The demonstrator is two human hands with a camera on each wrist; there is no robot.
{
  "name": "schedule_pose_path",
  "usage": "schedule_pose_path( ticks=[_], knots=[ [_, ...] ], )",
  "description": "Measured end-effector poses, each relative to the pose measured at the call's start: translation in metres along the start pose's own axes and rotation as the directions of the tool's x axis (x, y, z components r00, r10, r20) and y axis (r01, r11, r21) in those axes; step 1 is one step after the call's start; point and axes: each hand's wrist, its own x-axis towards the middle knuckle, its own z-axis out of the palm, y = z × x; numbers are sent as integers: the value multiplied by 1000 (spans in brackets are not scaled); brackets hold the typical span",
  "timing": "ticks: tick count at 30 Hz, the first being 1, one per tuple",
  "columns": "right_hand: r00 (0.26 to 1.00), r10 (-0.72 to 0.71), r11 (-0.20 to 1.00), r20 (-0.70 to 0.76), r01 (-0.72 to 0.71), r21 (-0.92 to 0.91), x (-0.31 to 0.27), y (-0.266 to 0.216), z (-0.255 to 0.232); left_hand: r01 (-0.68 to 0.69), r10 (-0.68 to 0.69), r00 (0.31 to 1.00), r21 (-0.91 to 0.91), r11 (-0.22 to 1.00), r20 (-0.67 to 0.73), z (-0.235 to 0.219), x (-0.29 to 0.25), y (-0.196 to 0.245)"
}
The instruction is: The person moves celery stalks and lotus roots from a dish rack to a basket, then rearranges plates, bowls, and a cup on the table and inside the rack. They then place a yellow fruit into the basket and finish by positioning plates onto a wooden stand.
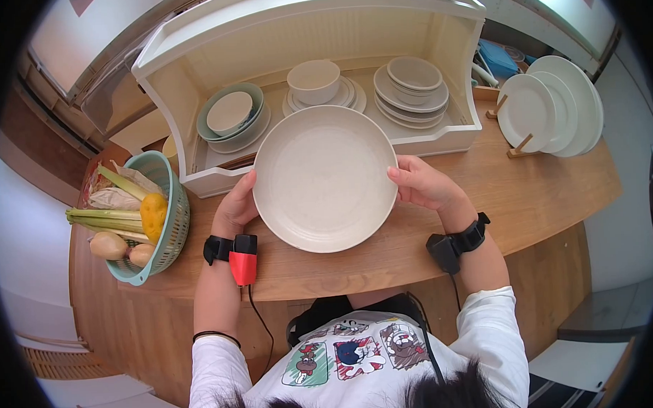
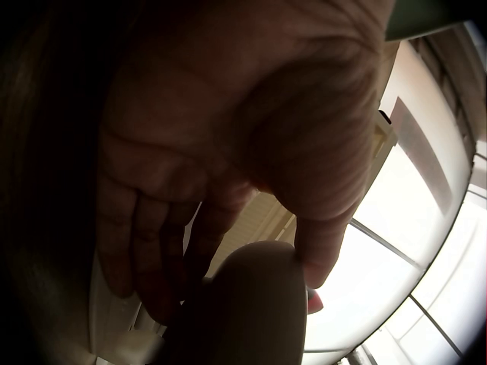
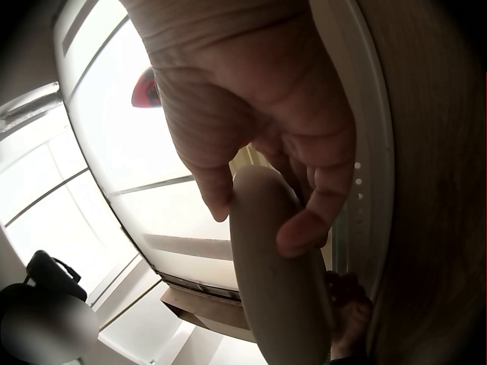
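Observation:
A large round off-white plate (image 1: 325, 179) is held up over the front of the table, its face toward the head camera. My left hand (image 1: 236, 203) grips its left rim, thumb on the face and fingers behind. On the opposite rim my right hand (image 1: 428, 184) holds it the same way. Both wrist views show the plate edge-on: the left wrist view has the plate (image 2: 255, 304) between thumb and fingers, and in the right wrist view the plate (image 3: 274, 258) is pinched likewise, fingertips against its underside.
Behind the plate stands a white open rack (image 1: 321, 42) with stacked bowls (image 1: 230, 114), a bowl on plates (image 1: 313, 81) and another stack (image 1: 412, 93). A green basket (image 1: 171, 231) of vegetables sits left. At right, white plates (image 1: 528, 114) lean in a wooden holder (image 1: 520, 148).

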Motion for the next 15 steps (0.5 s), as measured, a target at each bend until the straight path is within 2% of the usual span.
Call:
schedule_pose_path(
  ticks=[8,10,11,12,13,14,15],
  knots=[
    [1000,-6,1000,-12,5,-14,0,0,-1,37,-37,999,-4,999,-7,2,0,2],
    [993,-54,997,-109,59,43,0,-3,-1,20,-21,1000,31,999,6,1,0,3],
    [993,-54,997,-109,59,43,1,-5,-8,21,-21,1000,31,999,7,3,1,3],
    [945,-50,988,-323,-1,-156,1,-8,-22,22,-22,1000,7,1000,3,5,1,5],
    [851,-87,938,-518,-105,-329,0,-12,-35,25,-25,1000,-17,1000,-1,6,1,5],
    [850,-86,939,-520,-106,-328,-2,-16,-44,27,-27,1000,-18,999,-1,4,1,5],
    [771,-125,887,-624,-196,-419,-6,-20,-53,41,-41,999,-23,999,-9,2,1,5]
  ],
)
